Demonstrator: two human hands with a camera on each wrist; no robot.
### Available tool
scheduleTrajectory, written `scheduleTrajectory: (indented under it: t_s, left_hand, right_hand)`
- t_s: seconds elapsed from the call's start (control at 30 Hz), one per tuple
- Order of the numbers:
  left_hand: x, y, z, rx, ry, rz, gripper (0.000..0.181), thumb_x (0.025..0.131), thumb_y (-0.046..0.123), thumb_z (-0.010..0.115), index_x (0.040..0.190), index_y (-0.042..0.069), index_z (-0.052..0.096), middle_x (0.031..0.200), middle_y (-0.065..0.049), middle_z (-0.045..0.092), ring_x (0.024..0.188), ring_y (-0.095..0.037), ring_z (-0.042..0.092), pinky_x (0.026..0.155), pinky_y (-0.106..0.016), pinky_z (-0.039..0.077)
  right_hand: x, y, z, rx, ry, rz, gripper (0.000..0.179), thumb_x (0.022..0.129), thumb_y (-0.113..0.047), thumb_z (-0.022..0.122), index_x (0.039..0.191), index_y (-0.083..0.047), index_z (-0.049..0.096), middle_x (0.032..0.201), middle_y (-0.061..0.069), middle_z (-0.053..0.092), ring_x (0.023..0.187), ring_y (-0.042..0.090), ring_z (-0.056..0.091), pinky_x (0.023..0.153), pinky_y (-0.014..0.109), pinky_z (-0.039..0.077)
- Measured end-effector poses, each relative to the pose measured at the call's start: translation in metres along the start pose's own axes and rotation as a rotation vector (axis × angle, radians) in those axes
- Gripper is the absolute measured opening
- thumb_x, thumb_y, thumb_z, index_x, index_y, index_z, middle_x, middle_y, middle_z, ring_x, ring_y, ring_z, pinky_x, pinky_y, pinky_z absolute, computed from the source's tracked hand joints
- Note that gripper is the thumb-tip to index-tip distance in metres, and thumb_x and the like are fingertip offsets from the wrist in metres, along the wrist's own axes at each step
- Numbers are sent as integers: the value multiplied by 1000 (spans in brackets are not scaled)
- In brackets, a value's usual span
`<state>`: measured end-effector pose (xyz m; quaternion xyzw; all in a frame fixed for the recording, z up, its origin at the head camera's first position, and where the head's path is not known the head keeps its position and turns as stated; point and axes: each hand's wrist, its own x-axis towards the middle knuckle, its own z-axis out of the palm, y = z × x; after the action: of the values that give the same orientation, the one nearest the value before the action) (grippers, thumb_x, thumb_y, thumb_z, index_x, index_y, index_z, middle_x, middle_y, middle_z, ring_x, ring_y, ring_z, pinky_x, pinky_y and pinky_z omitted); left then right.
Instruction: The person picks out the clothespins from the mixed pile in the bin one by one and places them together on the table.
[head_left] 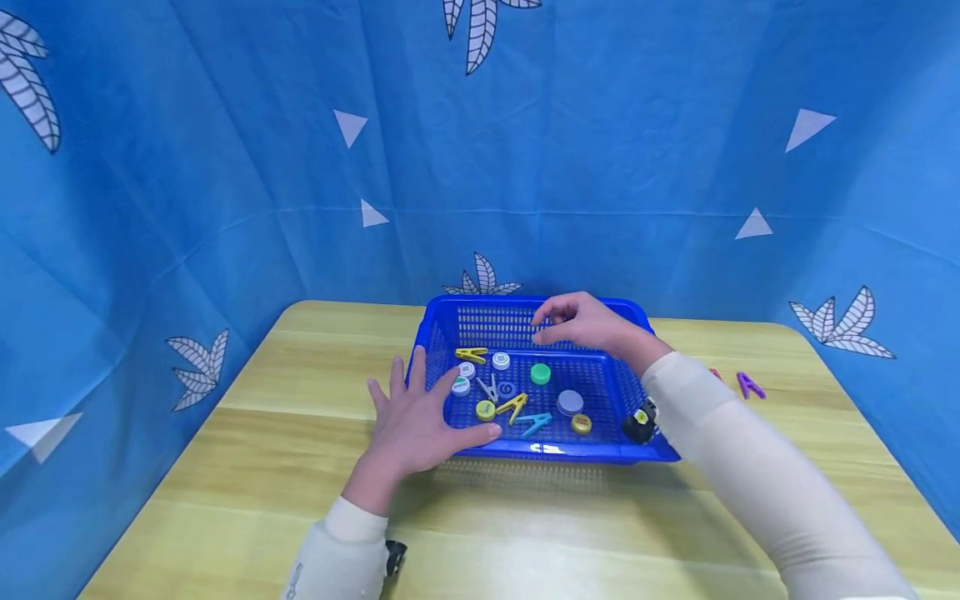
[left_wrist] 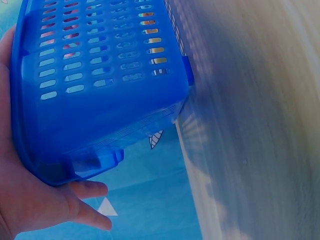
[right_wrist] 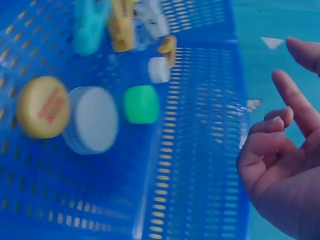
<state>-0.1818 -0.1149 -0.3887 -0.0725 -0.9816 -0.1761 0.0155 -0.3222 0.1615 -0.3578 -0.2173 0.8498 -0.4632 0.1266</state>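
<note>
A blue plastic basket [head_left: 540, 450] sits on the wooden worktop [head_left: 247, 467], a little below the centre of the head view. The left hand [head_left: 411, 423] rests on its left rim, fingers straight and spread apart; the left wrist view shows the basket's corner against the palm side. The right hand [head_left: 588, 322] hangs over the basket's far right part, its thumb and index finger apart with nothing between them, the other fingers curled in

Inside lie 4 clothespins: 1 yellow clothespin [head_left: 472, 355] at the upper left of the basket, 1 white clothespin [head_left: 492, 392] below it, then another yellow clothespin [head_left: 513, 408] and a light blue clothespin [head_left: 537, 423] nearer the bottom edge. Among them are 8 bottle caps: 3 white caps [head_left: 501, 361] at the left, a blue cap [head_left: 507, 390], a yellow cap [head_left: 486, 410], a green cap [head_left: 540, 373] near the middle, and a wide pale cap [head_left: 570, 403] just beside a gold cap [head_left: 581, 424] with red print

At the right of the frame, a purple clothespin [head_left: 750, 386] lies on the worktop near a red piece [head_left: 716, 374] mostly hidden by the right sleeve [head_left: 738, 437]. Blue cloth [head_left: 465, 175] with leaves and white triangles hangs behind
</note>
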Motion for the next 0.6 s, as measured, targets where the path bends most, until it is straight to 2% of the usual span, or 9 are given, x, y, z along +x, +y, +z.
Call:
scheduleTrajectory:
  t_s: [0.17, 0.27, 0.43, 0.6]
  left_hand:
    - [0, -1, 0, 25, 1, 12, 115, 65, 97, 46, 154, 24, 43, 165, -21, 0, 145, -50, -9, 104, -75, -9]
    - [0, -1, 0, 34, 12, 15, 115, 65, 98, 44, 154, 24, 43, 165, -21, 0, 145, -51, -8, 104, -76, -7]
    - [1, -1, -2, 33, 22, 20, 115, 65, 98, 45, 153, 24, 44, 165, -21, 1, 145, -51, -8, 104, -77, -7]
    - [1, 0, 0, 21, 15, 17, 114, 65, 97, 46, 153, 24, 45, 165, -21, 3, 145, -51, -8, 104, -76, -8]
  right_hand:
    - [6, 6, 12, -44, -121, -17, 21, 84, -18, 82, 104, -14, 75, 77, 4, 48, 77, 25, 47, 71, 38, 41]
    - [8, 8, 17, -76, -179, -20, 25, 81, -16, 84, 104, -11, 75, 76, 3, 46, 74, 23, 45, 69, 37, 40]
    - [11, 10, 23, -128, -247, -9, 28, 81, -15, 83, 106, -6, 75, 75, 3, 48, 73, 23, 46, 67, 36, 40]
    - [13, 15, 32, -145, -304, -9, 24, 81, -14, 83, 103, -8, 77, 74, 2, 50, 73, 22, 47, 68, 35, 41]
